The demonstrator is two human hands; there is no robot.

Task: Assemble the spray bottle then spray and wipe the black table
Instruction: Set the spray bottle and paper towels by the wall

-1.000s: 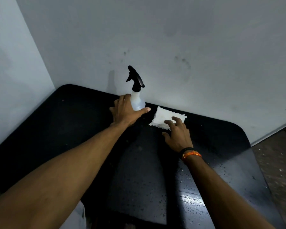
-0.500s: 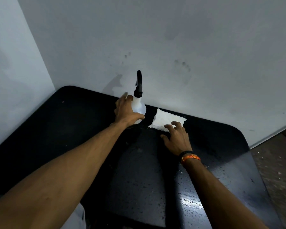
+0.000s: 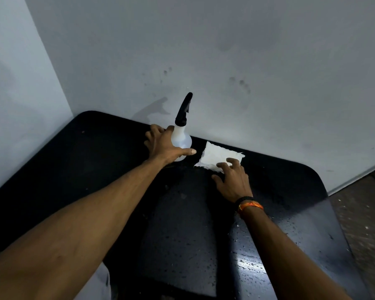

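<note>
The spray bottle (image 3: pixel 181 139), white with a black trigger head, stands upright on the black table (image 3: pixel 95 169) close to the back wall. My left hand (image 3: pixel 164 146) grips its lower body, thumb stretched across the front and fingers round its left side. To the right of the bottle a folded white paper towel (image 3: pixel 217 158) lies flat on the table. My right hand (image 3: pixel 233 180) rests on the towel's near edge with bent fingertips, while the thumb stays off it on the table.
A grey wall (image 3: pixel 225 61) runs right behind the table and a second wall (image 3: pixel 20 94) closes the left side. Fine droplets (image 3: pixel 247 267) speckle the table's near right part. Bare floor (image 3: pixel 366 213) shows at the right.
The bottle's trigger head has turned from pointing right to pointing away toward the wall, and the bottle shifted slightly. My right hand stays on the towel.
</note>
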